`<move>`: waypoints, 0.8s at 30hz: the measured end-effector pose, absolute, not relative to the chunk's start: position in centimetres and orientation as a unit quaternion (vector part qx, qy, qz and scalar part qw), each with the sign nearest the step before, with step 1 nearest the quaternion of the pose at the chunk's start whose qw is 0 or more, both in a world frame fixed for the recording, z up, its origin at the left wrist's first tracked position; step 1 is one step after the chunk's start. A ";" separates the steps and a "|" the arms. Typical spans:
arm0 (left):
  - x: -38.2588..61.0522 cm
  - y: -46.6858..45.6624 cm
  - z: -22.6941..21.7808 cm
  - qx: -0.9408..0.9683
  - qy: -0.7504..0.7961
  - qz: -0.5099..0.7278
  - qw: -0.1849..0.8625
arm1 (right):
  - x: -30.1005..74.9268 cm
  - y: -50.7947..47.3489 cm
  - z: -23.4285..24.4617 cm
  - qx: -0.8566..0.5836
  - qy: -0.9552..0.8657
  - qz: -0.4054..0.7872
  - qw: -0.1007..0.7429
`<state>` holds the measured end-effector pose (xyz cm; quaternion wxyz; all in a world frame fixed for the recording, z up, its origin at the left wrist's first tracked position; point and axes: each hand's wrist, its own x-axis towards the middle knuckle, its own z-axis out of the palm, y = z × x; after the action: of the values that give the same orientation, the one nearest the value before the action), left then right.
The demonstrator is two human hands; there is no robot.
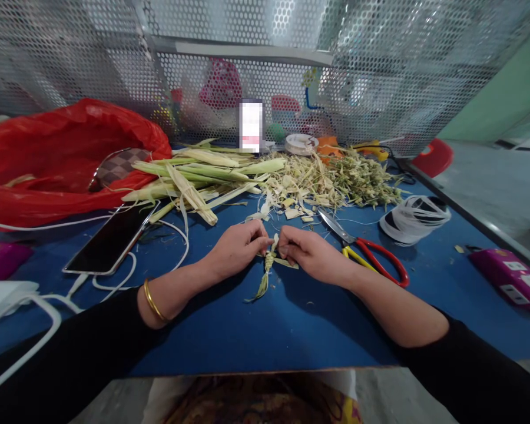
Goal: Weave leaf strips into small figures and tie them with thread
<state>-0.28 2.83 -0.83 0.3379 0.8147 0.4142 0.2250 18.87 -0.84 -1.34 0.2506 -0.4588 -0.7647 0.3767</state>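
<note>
Between my hands, over the blue table (318, 347), is a small braided piece of corn husk (268, 263), its frayed tail pointing toward me. My left hand (242, 244) pinches it at the upper left, thumb against fingers. On the other side my right hand (311, 252) is closed with curled fingers on a husk strip that sticks out from the braid. The fingertips partly hide the braid's top. Red-handled scissors (382, 259) lie half open by my right forearm, one handle loop looking yellow.
Long corn husks (203, 171) lie behind my left hand, beside a red plastic bag (70, 153). Husk scraps (309, 182) are heaped at the back. A phone (115, 238) with white cables rests at left. White cord (413, 221) and a purple package (510, 277) are at right.
</note>
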 end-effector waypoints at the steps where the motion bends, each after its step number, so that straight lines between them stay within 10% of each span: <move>1: -0.3 2.9 -0.9 0.815 0.413 0.224 0.339 | 18.9 -0.8 -1.4 -0.458 -0.761 0.384 0.251; 12: 0.0 3.1 -0.7 0.680 0.463 0.233 0.518 | 18.4 -0.2 -1.3 -0.379 -0.782 0.287 0.404; 24: 0.0 2.6 -0.1 0.715 0.388 0.098 0.573 | 18.1 -0.5 -1.5 -0.417 -0.834 0.215 0.290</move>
<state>0.02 2.64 -0.06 0.5730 0.7150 0.3884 0.0982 18.08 -0.53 -1.47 0.2901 -0.4172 -0.8339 0.2154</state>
